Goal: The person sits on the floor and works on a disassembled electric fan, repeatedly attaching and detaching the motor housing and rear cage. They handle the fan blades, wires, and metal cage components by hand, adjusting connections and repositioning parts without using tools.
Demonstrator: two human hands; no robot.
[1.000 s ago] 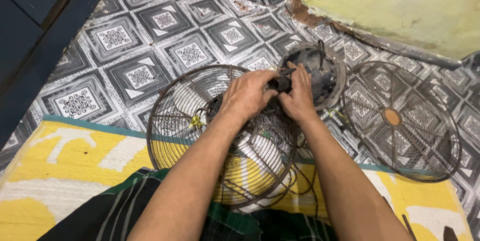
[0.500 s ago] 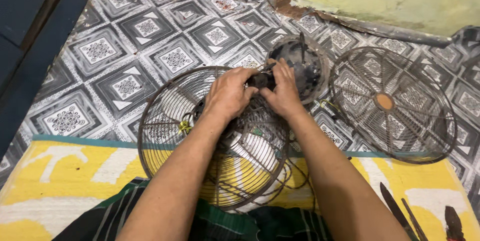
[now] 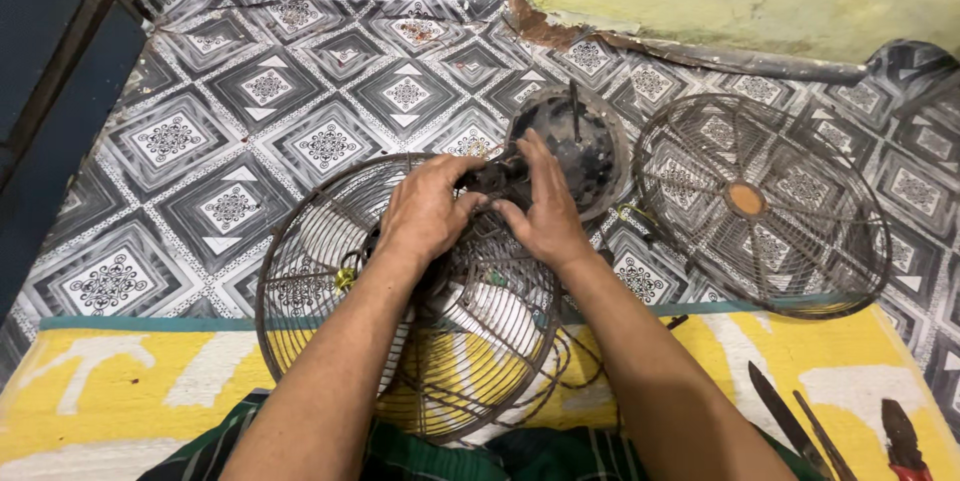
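The left hand (image 3: 425, 211) and right hand (image 3: 545, 211) are curled toward each other, fingers closed on a small dark part (image 3: 495, 179) at the upper rim of the rusty wire fan guard (image 3: 400, 291). Just beyond that guard stands the dark round fan motor housing (image 3: 575, 146). A second wire grille (image 3: 760, 203) lies right of the guard on the patterned floor (image 3: 250, 91), and tools (image 3: 800, 431) rest on the yellow mat (image 3: 120, 391) at its lower right.
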